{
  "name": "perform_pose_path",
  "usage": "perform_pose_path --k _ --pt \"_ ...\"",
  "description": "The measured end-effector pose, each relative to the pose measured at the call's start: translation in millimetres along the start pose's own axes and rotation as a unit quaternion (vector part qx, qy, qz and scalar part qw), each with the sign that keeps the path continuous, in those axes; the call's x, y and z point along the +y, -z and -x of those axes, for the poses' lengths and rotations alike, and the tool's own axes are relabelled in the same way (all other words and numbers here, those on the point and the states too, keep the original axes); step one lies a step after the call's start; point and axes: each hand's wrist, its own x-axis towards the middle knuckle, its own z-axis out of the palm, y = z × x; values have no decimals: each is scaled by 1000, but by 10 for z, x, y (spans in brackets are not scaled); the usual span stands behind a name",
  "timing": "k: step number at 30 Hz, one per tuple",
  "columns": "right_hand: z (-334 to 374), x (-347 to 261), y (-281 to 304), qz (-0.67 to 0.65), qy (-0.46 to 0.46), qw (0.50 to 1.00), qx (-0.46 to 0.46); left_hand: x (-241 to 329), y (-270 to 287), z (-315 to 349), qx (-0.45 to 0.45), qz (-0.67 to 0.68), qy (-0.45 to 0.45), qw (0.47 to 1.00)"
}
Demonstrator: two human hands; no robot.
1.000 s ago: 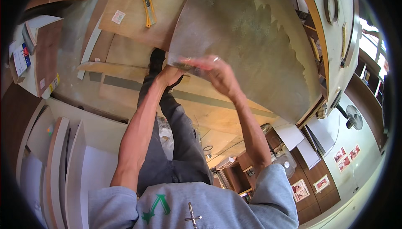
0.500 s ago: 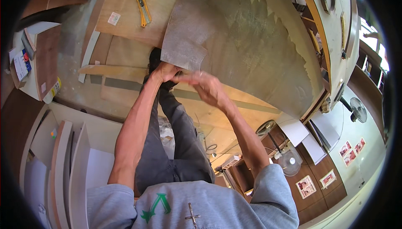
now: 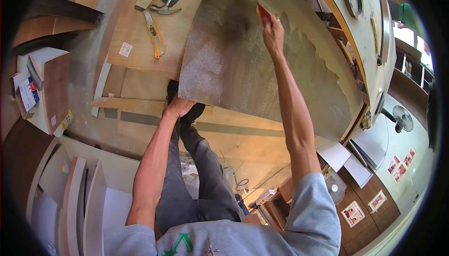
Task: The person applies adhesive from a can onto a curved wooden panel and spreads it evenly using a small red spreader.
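1. Work surface: a broad sheet lies across the work area. A darker, grey-brown coating covers much of it and ends in a jagged margin toward the right; lighter olive surface lies beyond.
2. Room: a workshop. A pale wooden board lies left of the sheet. White panels stand at lower left. A fan is positioned at right, near a pale wall.
3. Count, loose tools on the board: one claw hammer; one yellow utility knife, blade end toward the hammer.
4. Count, hands: two.
5. Right hand: fingers closed around one red flat tool, gripped narrowly. The tool is located over the far part of the coated sheet; whether its edge touches cannot be confirmed.
6. Left hand: located at the sheet's near left corner, above the black shoes. Its fingertips are partly hidden; the width of its grip cannot be determined.
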Motion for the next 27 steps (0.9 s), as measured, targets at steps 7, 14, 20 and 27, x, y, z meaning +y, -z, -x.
perform_pose_path --k 7,14,20,27 --pt "437 -327 -436 51 145 985 -81 147 250 163 34 -144 -45 988" --pt "1429 -77 -75 98 87 977 -168 397 82 39 12 1 -28 1000" --pt "1501 -255 187 113 29 967 -227 383 230 -105 -3 33 -60 998" --pt "461 213 -7 169 -131 976 -31 234 367 -104 6 -3 -36 999"
